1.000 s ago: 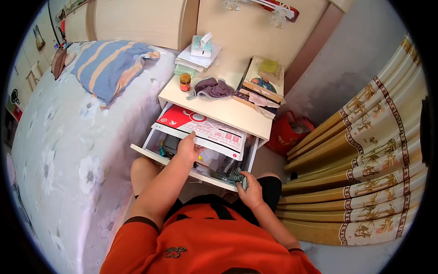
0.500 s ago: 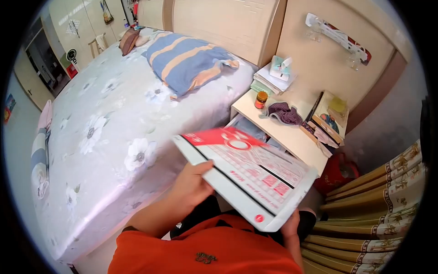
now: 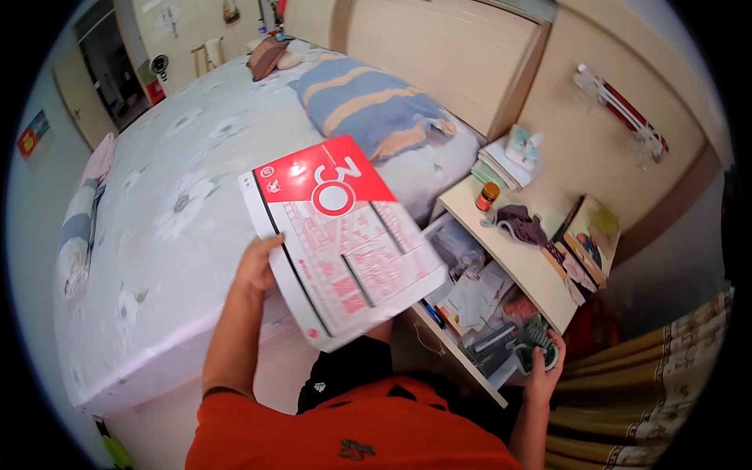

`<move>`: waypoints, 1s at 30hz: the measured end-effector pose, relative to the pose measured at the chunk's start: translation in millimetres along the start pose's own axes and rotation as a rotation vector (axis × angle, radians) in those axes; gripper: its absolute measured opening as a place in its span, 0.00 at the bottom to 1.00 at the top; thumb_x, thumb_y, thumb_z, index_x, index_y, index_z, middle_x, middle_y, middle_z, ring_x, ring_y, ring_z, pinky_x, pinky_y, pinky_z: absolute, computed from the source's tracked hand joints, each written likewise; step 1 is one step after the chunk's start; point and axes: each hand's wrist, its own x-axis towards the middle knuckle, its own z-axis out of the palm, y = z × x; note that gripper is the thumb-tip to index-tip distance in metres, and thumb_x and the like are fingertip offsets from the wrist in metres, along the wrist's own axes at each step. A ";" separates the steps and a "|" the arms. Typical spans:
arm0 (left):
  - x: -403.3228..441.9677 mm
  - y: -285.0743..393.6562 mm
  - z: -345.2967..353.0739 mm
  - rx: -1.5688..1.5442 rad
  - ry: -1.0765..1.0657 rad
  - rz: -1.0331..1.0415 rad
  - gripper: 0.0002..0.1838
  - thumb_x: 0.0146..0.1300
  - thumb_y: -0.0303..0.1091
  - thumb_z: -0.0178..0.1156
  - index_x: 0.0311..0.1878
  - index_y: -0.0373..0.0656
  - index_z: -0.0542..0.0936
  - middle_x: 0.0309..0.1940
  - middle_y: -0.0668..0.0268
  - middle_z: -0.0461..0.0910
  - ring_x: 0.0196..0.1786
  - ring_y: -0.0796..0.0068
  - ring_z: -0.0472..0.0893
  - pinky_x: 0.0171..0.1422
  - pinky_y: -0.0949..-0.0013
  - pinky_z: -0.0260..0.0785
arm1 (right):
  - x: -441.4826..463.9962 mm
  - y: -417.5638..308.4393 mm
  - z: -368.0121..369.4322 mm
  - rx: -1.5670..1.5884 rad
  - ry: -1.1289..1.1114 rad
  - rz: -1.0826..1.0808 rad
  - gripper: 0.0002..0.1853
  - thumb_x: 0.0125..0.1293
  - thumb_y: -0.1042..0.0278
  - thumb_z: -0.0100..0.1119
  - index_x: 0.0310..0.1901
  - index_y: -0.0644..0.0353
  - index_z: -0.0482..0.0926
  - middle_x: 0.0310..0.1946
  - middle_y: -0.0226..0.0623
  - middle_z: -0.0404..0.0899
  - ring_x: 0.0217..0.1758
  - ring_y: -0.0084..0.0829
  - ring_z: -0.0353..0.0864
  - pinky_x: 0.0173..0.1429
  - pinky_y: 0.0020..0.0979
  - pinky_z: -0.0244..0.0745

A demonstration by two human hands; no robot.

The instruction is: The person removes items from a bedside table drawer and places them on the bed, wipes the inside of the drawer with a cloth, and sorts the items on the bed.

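At the view's centre, the person's left hand (image 3: 259, 265) pinches a flat red-and-white box (image 3: 337, 247) by its 8 o'clock edge, thumb on top. At 4 o'clock, the pulled-out drawer (image 3: 457, 355) holds papers (image 3: 478, 298), pens (image 3: 435, 316) and a dark case (image 3: 493, 349); at its 5 o'clock corner, the right hand (image 3: 543, 374) curls its fingers around a grey-green cloth (image 3: 537, 332).

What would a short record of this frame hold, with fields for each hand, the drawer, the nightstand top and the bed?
Left hand: grips a flat red-and-white box by one edge
Right hand: holds grey-green cloth at the drawer's end
Drawer: open; papers among its contents
Nightstand top: jar, purple cloth, tissue pack, books
Bed: floral cover, blue-and-tan striped pillow
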 end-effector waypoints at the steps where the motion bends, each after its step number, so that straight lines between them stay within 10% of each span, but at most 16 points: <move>1: 8.0 11.9 -22.4 0.053 -0.015 -0.042 0.21 0.54 0.29 0.56 0.52 0.30 0.69 0.45 0.54 0.76 0.44 0.60 0.78 0.50 0.59 0.72 | 1.6 0.9 5.8 -0.024 -0.041 -0.024 0.19 0.58 0.79 0.51 0.53 0.62 0.66 0.44 0.36 0.71 0.44 0.25 0.71 0.50 0.25 0.67; 9: 59.7 25.9 -152.0 0.309 0.490 -0.063 0.22 0.57 0.30 0.52 0.55 0.32 0.66 0.45 0.51 0.76 0.42 0.60 0.79 0.47 0.60 0.73 | 34.4 -21.0 109.0 0.108 -0.374 0.186 0.19 0.56 0.77 0.53 0.52 0.62 0.68 0.47 0.36 0.69 0.47 0.26 0.69 0.54 0.26 0.64; 14: 61.5 18.5 -147.1 1.738 0.790 0.581 0.32 0.59 0.40 0.54 0.63 0.35 0.58 0.62 0.45 0.58 0.64 0.53 0.61 0.66 0.55 0.54 | 59.8 -54.8 236.6 -0.023 -0.849 -0.295 0.22 0.54 0.73 0.55 0.54 0.60 0.68 0.53 0.43 0.67 0.56 0.33 0.67 0.60 0.32 0.60; 19: 47.3 1.1 -134.2 1.882 0.571 0.157 0.35 0.62 0.52 0.45 0.66 0.38 0.56 0.67 0.51 0.52 0.70 0.54 0.50 0.71 0.51 0.38 | 18.0 -7.2 374.2 -0.596 -1.191 -0.980 0.28 0.56 0.61 0.56 0.59 0.58 0.64 0.61 0.46 0.61 0.66 0.46 0.56 0.68 0.44 0.49; 30: 46.2 2.3 -132.5 1.814 0.562 0.253 0.28 0.63 0.38 0.45 0.64 0.34 0.58 0.65 0.49 0.56 0.69 0.51 0.52 0.71 0.52 0.39 | 100.2 100.0 577.6 -0.865 -1.035 -0.879 0.28 0.60 0.59 0.48 0.62 0.57 0.60 0.64 0.46 0.58 0.68 0.45 0.54 0.69 0.44 0.46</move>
